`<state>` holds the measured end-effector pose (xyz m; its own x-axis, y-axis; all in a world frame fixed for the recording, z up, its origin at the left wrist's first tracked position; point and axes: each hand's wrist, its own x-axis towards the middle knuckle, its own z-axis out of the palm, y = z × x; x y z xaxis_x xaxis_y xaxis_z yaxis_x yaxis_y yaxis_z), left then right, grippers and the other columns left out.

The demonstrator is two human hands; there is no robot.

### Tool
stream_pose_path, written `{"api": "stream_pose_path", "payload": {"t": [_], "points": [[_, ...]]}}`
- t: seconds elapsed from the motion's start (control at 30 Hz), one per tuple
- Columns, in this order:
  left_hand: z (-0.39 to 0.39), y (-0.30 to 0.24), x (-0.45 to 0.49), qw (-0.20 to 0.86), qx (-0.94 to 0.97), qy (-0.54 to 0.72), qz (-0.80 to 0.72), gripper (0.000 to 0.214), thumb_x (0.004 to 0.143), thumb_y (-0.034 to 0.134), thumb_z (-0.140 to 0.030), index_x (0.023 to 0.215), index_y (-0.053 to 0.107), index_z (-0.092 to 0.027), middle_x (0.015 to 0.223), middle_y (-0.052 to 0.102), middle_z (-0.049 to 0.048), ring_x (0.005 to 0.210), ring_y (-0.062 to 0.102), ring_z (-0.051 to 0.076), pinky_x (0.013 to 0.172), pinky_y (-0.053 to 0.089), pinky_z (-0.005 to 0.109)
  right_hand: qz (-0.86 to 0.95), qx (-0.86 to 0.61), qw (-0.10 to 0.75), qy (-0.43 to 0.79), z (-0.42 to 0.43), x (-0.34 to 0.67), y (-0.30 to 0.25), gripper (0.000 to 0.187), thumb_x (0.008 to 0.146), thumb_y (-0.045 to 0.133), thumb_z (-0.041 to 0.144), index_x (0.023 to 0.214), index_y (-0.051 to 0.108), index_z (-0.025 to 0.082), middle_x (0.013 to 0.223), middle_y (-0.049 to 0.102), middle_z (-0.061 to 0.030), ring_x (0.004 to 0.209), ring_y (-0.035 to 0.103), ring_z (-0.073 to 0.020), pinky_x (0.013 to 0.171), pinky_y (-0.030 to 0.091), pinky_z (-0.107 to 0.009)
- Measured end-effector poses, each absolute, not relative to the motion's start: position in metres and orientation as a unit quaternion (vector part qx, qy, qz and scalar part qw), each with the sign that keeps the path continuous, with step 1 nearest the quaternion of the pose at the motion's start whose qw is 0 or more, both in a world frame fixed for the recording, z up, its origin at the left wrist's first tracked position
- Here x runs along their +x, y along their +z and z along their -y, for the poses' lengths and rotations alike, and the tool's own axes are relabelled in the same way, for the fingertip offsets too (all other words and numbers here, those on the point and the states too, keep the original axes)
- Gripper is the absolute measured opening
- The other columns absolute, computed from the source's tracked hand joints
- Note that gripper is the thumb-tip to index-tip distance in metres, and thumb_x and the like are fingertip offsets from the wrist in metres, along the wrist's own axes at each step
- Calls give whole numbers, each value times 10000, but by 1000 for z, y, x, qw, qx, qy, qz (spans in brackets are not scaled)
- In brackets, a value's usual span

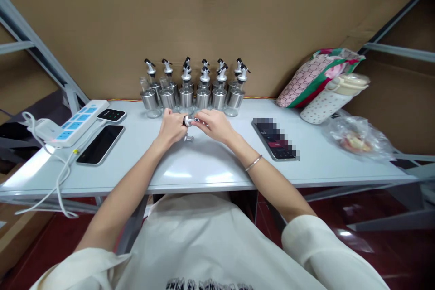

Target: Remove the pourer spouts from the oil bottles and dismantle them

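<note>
My left hand (172,128) and my right hand (215,125) meet over the middle of the white table (210,170). Between their closed fingers is a small silver and black pourer cap (190,120). A small clear piece (188,138) lies on the table just below the hands. Right behind them stand several glass and steel oil bottles (195,93) with black pour spouts, in two rows against the cardboard wall.
On the left lie a dark phone (100,144), a small black device (111,115) and a white-blue power strip (76,123) with cables. A dark phone (275,138) lies right of my hands. Far right: a patterned bag (314,77), a white dotted container (326,99), a plastic bag (358,138).
</note>
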<state>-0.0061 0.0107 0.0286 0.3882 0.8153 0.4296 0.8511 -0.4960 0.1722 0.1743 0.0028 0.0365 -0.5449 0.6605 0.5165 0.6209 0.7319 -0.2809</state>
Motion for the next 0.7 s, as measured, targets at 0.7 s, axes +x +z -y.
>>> {"api": "stream_pose_path", "payload": {"t": [0.7], "points": [[-9, 33, -9, 125, -797, -255, 532, 151, 760, 446, -191, 628, 519, -202, 672, 663, 81, 725, 606, 265, 812, 288, 423, 831, -475, 290, -4, 10, 150, 43, 392, 979, 381, 369, 759, 629, 161, 694, 651, -59, 735, 557, -183, 876, 247, -421]]}}
